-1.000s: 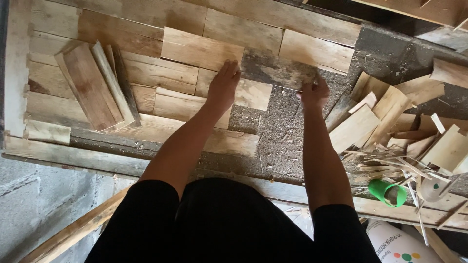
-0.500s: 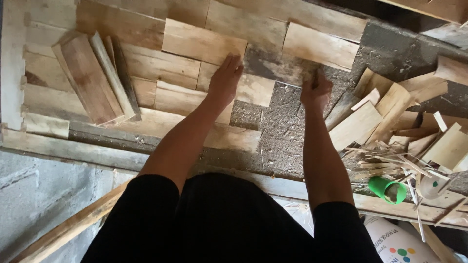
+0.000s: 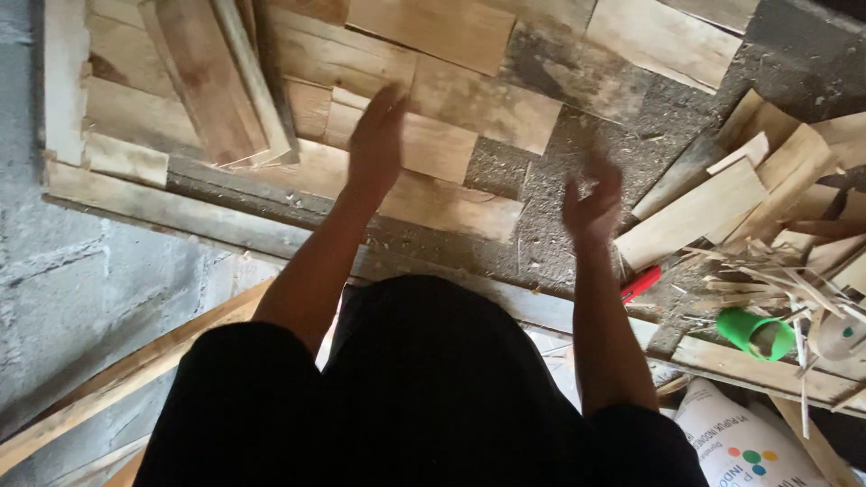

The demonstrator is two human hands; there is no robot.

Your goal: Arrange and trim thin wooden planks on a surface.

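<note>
Wooden boards (image 3: 424,144) under left hand (image 3: 377,144), offcut pile (image 3: 722,198) beside right hand (image 3: 591,200)

Rough matt wooden boards (image 3: 456,149) lie on gritty sawdust-covered bench (image 3: 577,180).

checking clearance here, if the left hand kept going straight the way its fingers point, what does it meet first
Most likely the pale wooden board lying flat just beyond the left hand; its fingertips already overlap the board's edge, though the blurred picture hides the hand's height above it.
</note>
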